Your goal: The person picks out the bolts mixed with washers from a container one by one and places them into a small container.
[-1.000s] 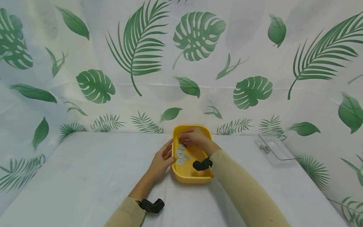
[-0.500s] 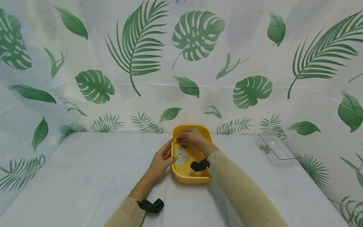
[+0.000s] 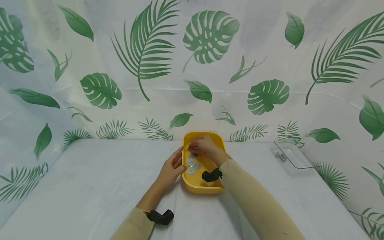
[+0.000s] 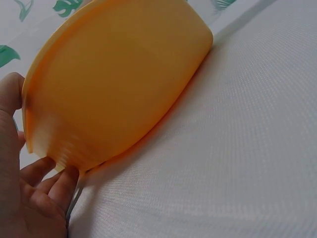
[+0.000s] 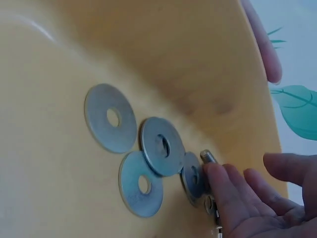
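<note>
In the head view, my left hand [image 3: 168, 171] holds the left side of a yellow plastic bin [image 3: 204, 190]. The left wrist view has its thumb at the rim and its fingers [image 4: 64, 188] against the outer wall. My right hand [image 3: 207, 146] reaches into the far part of the bin. Several flat metal washers [image 5: 110, 118] lie on the bin's floor, some overlapping. Beside the right fingertips a threaded bolt [image 5: 208, 156] shows, partly hidden behind a finger, with more small hardware below it. In the right wrist view the right thumb stands apart from the fingers.
A clear plastic box [image 3: 295, 163] with a few small metal pieces [image 3: 280, 157] stands at the table's right side. White cloth [image 3: 90, 186] covers the table. A leaf-printed backdrop [image 3: 168, 66] rises right behind the bin.
The right hand has shifted slightly left inside the bin, and the bolt by its fingertips has tilted. The left hand keeps its place on the bin's side.
</note>
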`<action>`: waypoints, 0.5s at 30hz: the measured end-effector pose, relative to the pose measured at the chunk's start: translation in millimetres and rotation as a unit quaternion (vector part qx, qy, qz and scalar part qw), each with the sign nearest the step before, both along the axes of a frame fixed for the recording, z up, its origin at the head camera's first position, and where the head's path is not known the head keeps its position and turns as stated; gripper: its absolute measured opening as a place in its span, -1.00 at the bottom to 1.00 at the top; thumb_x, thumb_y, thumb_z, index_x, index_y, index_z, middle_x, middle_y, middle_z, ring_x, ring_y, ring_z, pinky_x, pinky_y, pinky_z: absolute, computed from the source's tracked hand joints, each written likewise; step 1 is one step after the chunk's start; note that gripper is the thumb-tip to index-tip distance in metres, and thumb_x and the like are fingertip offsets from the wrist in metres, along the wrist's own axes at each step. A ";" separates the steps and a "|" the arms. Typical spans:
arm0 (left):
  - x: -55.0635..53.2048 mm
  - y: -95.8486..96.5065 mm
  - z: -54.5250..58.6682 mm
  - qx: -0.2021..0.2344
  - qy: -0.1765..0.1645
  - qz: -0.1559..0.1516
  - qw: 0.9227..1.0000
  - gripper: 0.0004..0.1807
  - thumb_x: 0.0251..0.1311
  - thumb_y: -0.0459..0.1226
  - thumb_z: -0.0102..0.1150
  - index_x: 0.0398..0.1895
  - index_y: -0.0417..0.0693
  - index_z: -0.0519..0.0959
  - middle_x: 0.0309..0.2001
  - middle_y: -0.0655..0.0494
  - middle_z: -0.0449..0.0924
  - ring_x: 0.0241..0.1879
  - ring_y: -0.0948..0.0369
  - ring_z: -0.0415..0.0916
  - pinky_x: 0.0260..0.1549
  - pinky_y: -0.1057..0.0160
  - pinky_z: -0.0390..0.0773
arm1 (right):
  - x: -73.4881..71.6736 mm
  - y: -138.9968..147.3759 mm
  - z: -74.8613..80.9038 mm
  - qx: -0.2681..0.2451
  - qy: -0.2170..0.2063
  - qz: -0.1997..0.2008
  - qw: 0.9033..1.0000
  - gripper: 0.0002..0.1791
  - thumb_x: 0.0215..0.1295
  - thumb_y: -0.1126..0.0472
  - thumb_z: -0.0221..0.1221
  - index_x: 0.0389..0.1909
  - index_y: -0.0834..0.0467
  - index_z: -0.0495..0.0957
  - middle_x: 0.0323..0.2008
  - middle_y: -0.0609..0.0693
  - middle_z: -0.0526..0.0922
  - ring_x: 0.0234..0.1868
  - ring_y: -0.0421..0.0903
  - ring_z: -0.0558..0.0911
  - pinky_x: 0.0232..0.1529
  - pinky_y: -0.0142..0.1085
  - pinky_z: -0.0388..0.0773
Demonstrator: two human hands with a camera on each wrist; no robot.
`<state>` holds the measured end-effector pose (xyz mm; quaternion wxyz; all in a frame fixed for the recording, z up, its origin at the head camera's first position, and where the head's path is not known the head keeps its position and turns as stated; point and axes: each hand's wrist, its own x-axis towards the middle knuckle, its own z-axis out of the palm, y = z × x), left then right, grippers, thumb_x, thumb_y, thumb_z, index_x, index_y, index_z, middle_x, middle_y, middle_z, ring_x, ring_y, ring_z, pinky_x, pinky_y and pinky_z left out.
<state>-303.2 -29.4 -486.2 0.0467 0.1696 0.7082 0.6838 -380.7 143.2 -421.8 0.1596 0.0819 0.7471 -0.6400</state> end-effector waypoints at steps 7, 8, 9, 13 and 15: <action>1.6 0.7 1.4 -0.002 -0.005 0.003 1.000 -0.15 0.19 -0.42 0.10 0.60 0.02 0.13 0.54 -0.16 0.22 0.51 -0.07 0.26 0.45 -0.04 0.34 | 0.1 1.9 1.7 0.000 -0.019 -0.002 1.000 -0.56 0.50 0.23 0.05 0.23 0.46 0.49 0.19 0.36 0.61 0.19 0.20 0.67 0.26 -0.08 0.62; 1.8 0.9 1.3 -0.002 -0.006 0.004 1.000 -0.15 0.19 -0.42 0.10 0.60 0.02 0.13 0.54 -0.16 0.22 0.51 -0.07 0.26 0.45 -0.04 0.34 | 0.2 2.0 1.7 -0.002 -0.021 0.002 1.000 -0.56 0.51 0.22 0.05 0.23 0.45 0.48 0.20 0.36 0.60 0.19 0.20 0.67 0.26 -0.09 0.61; 1.8 1.0 1.0 -0.001 -0.007 0.004 1.000 -0.14 0.19 -0.42 0.10 0.60 0.02 0.13 0.55 -0.16 0.21 0.51 -0.07 0.26 0.45 -0.04 0.34 | 0.2 2.2 1.4 -0.003 -0.023 0.004 1.000 -0.56 0.52 0.21 0.04 0.23 0.45 0.48 0.20 0.36 0.60 0.19 0.19 0.67 0.26 -0.09 0.62; 1.4 1.0 0.6 0.000 -0.011 0.006 1.000 -0.15 0.19 -0.42 0.10 0.60 0.05 0.13 0.55 -0.15 0.20 0.51 -0.06 0.25 0.45 -0.04 0.34 | -1.4 2.8 -1.1 -0.006 -0.033 0.023 0.999 -0.55 0.54 0.21 0.00 0.29 0.39 0.45 0.23 0.32 0.60 0.20 0.14 0.67 0.27 -0.12 0.61; 1.4 0.5 0.8 -0.001 -0.014 0.007 1.000 -0.15 0.19 -0.42 0.10 0.60 0.06 0.14 0.55 -0.15 0.20 0.52 -0.05 0.25 0.46 -0.03 0.33 | -3.0 2.9 -2.8 -0.006 -0.036 0.034 0.999 -0.55 0.54 0.25 -0.03 0.34 0.36 0.41 0.23 0.31 0.60 0.20 0.12 0.67 0.28 -0.13 0.61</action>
